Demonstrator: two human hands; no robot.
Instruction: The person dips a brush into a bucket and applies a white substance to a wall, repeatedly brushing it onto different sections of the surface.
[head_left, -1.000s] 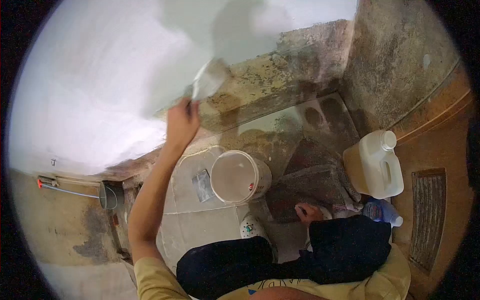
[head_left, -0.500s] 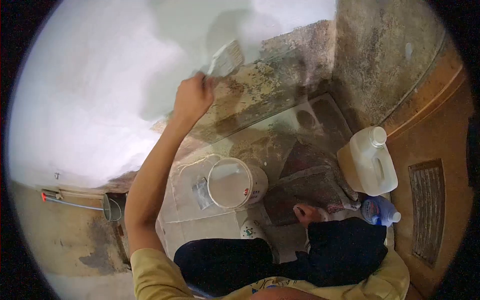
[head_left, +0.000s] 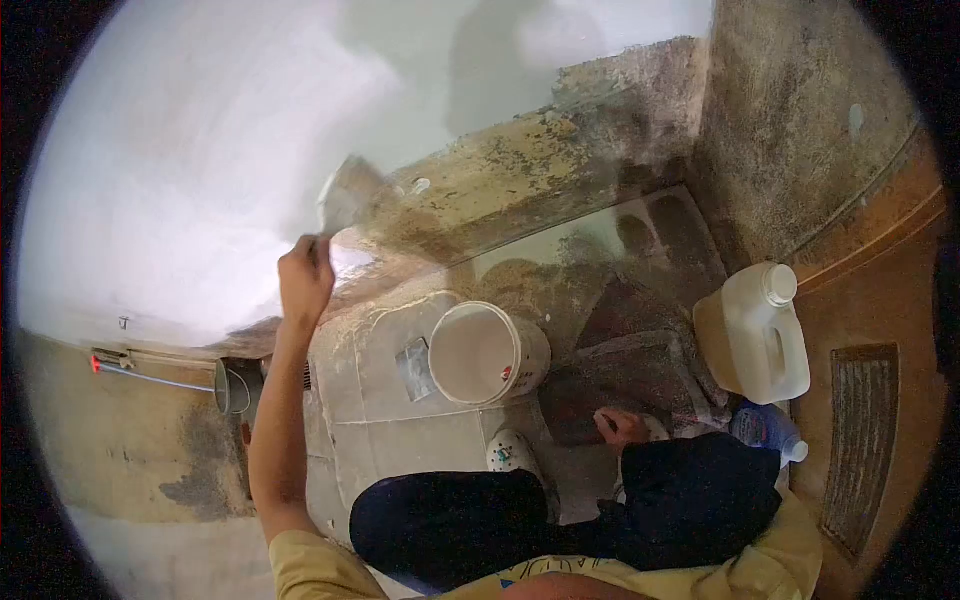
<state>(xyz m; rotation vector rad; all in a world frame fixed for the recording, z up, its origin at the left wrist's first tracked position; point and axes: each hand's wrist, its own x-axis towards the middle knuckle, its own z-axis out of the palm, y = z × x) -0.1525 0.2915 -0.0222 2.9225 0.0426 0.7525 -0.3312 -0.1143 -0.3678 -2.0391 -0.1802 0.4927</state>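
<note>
My left hand grips the handle of a wide paintbrush, whose bristles lie against the wall at the lower edge of the fresh white paint. To the right of the brush the wall's base is dark, stained and bare. My right hand rests low by my knee, fingers curled near the floor; what it holds, if anything, is hidden. A white paint bucket stands open on the tiled floor between the two hands.
A large white jug and a blue bottle stand at the right beside a brown door. A dark mat lies by the bucket. A grey metal pail and a pipe sit at the left wall.
My left hand has swept the brush down and to the left along the wall, from the upper stained strip to the paint's lower edge. The right hand has stayed put.
</note>
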